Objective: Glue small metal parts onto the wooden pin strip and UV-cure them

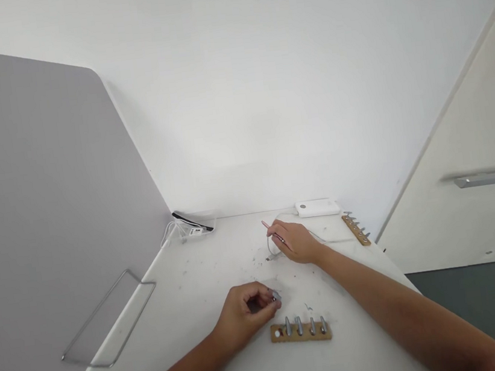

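Note:
My left hand [249, 311] is closed in a pinch on a small grey pointed piece [276, 296], which looks like a false nail tip. Just right of and below that hand lies a brown strip [295, 336] with several grey pointed pieces standing upright on it; a white round spot shows at its left end. Farther back, my right hand [295, 241] grips a slim pinkish pen-shaped tool [278, 238] like a pen, its upper end slanting up to the left. A thin pale cable [270, 249] loops beside those fingers. The tool and the grey piece are apart.
A white power bank [317, 207] lies by the back wall. Another brown strip [356, 230] with grey pieces sits at the right edge. At the back left are a clear tray [196, 231] and white cables. A metal wire frame [110, 319] overhangs the left edge. Dark specks dot the tabletop [221, 262].

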{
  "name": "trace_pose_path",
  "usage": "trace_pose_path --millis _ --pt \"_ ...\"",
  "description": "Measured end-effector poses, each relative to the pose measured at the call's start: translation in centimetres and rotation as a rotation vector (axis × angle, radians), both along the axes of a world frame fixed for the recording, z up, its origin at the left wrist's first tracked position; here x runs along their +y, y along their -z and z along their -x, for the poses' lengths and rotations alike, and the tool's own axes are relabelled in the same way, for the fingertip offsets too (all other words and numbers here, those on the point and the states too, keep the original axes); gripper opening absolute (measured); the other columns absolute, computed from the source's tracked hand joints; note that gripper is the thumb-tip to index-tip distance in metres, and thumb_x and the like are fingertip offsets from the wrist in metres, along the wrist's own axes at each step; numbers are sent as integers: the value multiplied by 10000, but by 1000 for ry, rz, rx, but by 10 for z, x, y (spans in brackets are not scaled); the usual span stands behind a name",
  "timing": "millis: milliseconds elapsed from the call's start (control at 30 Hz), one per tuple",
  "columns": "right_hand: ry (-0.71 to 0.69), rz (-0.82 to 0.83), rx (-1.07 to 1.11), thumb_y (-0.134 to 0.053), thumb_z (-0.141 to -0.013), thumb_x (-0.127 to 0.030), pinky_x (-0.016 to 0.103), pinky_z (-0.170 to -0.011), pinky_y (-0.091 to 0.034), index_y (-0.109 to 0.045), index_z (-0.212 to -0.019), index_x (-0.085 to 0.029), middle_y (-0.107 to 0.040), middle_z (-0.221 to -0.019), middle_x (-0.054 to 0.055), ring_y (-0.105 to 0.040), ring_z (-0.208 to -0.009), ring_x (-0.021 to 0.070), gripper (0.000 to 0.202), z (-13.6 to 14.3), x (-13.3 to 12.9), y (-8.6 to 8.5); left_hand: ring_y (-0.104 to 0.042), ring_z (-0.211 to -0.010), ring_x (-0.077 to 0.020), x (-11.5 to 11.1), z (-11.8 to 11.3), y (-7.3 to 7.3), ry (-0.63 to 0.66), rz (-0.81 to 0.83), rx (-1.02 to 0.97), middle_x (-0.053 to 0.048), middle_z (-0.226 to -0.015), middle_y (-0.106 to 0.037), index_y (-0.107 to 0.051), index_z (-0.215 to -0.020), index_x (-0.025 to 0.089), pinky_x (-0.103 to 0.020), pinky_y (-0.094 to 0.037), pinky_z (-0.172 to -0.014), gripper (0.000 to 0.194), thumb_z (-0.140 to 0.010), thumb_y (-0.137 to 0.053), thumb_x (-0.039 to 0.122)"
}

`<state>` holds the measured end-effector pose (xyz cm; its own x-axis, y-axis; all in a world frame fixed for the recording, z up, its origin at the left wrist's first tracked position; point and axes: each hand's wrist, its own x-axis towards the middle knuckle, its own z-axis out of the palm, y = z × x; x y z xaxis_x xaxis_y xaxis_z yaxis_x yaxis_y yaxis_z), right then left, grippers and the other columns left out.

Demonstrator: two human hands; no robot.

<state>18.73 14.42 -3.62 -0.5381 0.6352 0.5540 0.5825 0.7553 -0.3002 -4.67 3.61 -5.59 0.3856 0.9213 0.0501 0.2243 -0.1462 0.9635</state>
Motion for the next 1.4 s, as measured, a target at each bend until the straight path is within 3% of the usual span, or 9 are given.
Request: trace_pose_path --millis 633,967,1267,1400 --pt "26 -46 -69 -411 -1048 -252 328 -755 -440 -571 -1249 -237 -663 -1096 70 -618 -815 209 258 3 1 12 -651 -651 -160 0 1 4 7 58 -29 -18 -673 -686 -664 -799 155 -272 -520 -656 270 -810 -818 376" --pt "16 -49 -59 -395 -1055 -257 324 -732 -429 -590 -1223 -228 -659 -1082 70 -609 -794 200 259 3 1 12 -662 -622 -144 1 -1 2 -78 121 -99 -16 -707 -697 -651 -779 147 -255 -509 -630 291 -775 -843 366" --pt "-72 -73 74 -415 -1028 -257 307 -683 -444 -623 -1168 -217 -666 -1004 67 -567 -705 176 254 -2 2 12 -662 -606 -143 2 -2 2 -106 130 -104 -6 -692 -683 -682 -782 146 -256 -528 -620 287 -756 -856 372" --pt "-109 -99 222 -358 -1035 -311 344 -685 -503 -630 -1086 -210 -658 -927 85 -566 -671 186 294 -2 -2 1 -655 -570 -135 0 -2 -1 -132 156 -124 -13 -704 -698 -698 -758 142 -252 -527 -596 289 -727 -872 370"
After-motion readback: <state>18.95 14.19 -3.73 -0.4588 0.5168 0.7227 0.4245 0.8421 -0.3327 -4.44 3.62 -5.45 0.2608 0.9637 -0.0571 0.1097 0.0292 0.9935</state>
